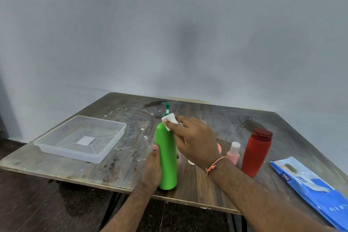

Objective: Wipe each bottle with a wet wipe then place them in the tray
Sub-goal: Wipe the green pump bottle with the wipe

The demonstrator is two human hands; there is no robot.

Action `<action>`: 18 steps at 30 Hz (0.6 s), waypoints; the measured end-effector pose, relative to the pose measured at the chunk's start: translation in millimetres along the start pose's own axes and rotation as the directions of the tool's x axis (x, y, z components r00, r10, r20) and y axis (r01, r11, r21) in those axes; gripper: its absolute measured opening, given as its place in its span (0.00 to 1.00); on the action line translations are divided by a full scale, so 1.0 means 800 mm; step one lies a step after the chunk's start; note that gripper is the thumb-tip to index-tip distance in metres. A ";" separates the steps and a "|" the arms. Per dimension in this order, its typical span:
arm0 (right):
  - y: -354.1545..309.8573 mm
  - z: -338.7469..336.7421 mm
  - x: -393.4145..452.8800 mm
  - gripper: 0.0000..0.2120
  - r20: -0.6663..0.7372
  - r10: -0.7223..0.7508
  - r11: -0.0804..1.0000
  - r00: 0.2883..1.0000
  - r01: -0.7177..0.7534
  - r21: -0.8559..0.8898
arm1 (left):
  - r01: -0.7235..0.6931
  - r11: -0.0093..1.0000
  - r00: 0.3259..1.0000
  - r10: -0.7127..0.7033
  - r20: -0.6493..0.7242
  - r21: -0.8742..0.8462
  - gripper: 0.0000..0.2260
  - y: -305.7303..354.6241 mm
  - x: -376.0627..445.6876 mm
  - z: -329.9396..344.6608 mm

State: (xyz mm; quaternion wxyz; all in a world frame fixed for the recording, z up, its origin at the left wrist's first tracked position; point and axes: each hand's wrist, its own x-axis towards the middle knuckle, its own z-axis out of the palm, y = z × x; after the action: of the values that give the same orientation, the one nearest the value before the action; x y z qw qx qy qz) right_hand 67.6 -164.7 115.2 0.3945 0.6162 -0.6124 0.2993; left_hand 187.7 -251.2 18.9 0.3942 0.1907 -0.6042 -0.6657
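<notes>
While the left hand curled round the lower body of the upright green bottle, the right hand pinched a white wipe against its shoulder, under the pump. Left of that grip sat the tray; right of it stood a pink bottle, a red bottle and the wipes pack.

Green bottle, red bottle, pink bottle, white wipe, blue packet, clear tray
</notes>
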 end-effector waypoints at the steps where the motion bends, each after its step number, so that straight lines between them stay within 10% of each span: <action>1: -0.001 0.000 0.000 0.18 0.004 0.003 1.000 1.000 -0.003 0.005 | -0.016 0.999 1.000 0.016 -0.004 0.036 0.31 -0.001 -0.001 0.000; 7: 0.004 -0.017 -0.004 0.18 0.021 0.271 0.927 0.962 -0.266 0.264 | -0.110 0.987 0.986 0.093 0.141 0.117 0.29 0.000 0.002 -0.004; 18: -0.013 -0.021 0.000 0.04 0.313 0.674 0.240 0.669 -0.599 0.764 | -0.192 0.956 0.981 0.181 0.071 0.224 0.35 0.003 -0.001 -0.001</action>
State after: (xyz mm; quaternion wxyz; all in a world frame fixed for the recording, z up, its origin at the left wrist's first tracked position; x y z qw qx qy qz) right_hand 80.1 -150.6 122.3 -0.0728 0.4079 -0.5758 0.7048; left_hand 189.3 -251.4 20.9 0.4155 0.1604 -0.7019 -0.5558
